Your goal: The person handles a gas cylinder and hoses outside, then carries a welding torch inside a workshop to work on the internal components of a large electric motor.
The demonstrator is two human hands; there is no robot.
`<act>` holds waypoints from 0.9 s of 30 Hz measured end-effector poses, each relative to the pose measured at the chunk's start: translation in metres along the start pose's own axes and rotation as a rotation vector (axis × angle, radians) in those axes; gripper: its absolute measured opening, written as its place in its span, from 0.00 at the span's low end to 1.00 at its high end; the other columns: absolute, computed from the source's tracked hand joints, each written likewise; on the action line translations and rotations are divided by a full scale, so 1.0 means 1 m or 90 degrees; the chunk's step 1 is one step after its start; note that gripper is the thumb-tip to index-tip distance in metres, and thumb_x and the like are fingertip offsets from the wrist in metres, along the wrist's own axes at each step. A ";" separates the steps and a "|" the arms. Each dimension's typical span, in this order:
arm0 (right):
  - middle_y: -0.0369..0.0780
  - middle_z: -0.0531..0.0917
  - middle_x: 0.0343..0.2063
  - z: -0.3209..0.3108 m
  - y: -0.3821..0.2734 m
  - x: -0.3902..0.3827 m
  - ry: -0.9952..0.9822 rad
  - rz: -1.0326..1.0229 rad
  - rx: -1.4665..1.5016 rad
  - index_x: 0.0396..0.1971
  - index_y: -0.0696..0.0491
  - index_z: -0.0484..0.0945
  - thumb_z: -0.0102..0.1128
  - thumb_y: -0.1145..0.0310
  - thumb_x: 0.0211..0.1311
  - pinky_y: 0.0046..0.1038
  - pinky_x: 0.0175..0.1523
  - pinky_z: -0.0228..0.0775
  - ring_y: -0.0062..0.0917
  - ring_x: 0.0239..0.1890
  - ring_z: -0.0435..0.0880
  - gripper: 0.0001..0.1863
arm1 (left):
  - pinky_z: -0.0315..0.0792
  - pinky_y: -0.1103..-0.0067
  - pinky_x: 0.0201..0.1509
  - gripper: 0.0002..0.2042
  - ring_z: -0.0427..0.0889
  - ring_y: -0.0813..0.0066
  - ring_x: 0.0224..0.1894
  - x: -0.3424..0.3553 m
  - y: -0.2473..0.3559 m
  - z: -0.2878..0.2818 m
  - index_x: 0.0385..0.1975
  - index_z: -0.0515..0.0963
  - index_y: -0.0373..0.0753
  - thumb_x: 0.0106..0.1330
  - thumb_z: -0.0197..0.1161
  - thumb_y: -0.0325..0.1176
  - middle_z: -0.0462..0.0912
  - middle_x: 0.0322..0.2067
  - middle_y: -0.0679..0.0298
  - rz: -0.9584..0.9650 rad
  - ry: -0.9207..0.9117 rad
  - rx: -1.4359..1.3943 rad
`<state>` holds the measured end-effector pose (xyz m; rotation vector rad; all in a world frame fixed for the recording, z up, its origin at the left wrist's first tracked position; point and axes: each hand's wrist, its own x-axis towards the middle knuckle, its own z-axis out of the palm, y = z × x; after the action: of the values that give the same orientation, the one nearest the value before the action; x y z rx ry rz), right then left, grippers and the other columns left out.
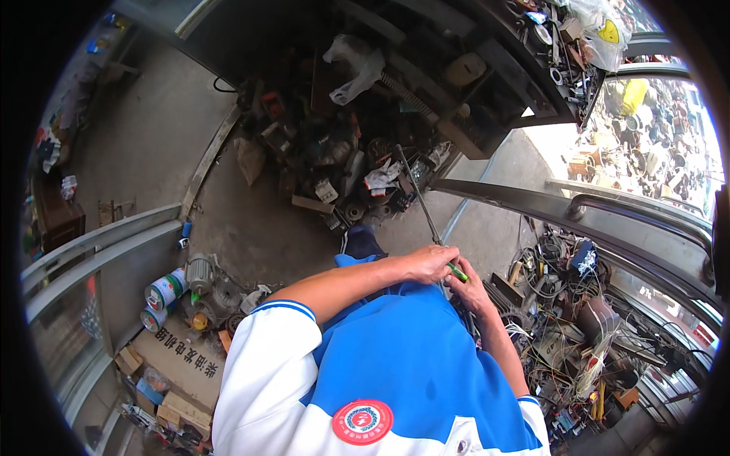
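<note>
My left hand (432,264) is closed in front of my blue and white shirt, its fingers bent toward my right hand. What it grips is hidden under the fingers. My right hand (473,290) meets it from the right, closed around a green-handled tool (458,271). Only the slim bright green handle shows between the two hands; the tool's working end is out of sight. A long, thin dark rod (420,196) slants from the junk pile down to just beyond my left hand. Whether my left hand touches the rod I cannot tell.
A dark workbench (502,68) stands ahead, with a heap of parts and a white glove (382,176) beneath it. Tangled wires and scrap (585,327) lie at right, past a metal door frame (547,204). At left are paint cans (166,289), a motor (200,272) and flattened cardboard (179,357).
</note>
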<state>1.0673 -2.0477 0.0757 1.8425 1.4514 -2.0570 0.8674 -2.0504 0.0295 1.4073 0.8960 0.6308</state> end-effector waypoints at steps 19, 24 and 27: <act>0.38 0.82 0.35 0.019 0.011 -0.017 0.085 -0.042 -0.045 0.46 0.55 0.78 0.63 0.70 0.61 0.27 0.40 0.74 0.20 0.36 0.79 0.14 | 0.71 0.55 0.36 0.08 0.80 0.41 0.36 -0.011 0.005 0.010 0.40 0.69 0.38 0.62 0.56 0.29 0.80 0.29 0.46 0.060 -0.003 0.143; 0.41 0.84 0.36 0.023 -0.006 -0.027 0.045 -0.002 -0.083 0.44 0.57 0.80 0.59 0.58 0.66 0.30 0.46 0.73 0.24 0.39 0.80 0.17 | 0.75 0.59 0.37 0.11 0.82 0.47 0.35 -0.004 0.015 0.005 0.40 0.71 0.39 0.60 0.60 0.33 0.81 0.30 0.52 0.102 -0.037 0.256; 0.42 0.83 0.27 0.020 0.002 -0.026 0.051 0.037 -0.131 0.34 0.59 0.79 0.60 0.54 0.64 0.31 0.41 0.72 0.24 0.33 0.80 0.20 | 0.76 0.63 0.41 0.16 0.82 0.50 0.39 0.000 0.022 -0.011 0.46 0.72 0.39 0.62 0.62 0.39 0.82 0.34 0.53 0.057 -0.013 0.287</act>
<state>1.0608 -2.0750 0.0921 1.8794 1.5419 -1.7535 0.8607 -2.0421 0.0519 1.8622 1.0035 0.4968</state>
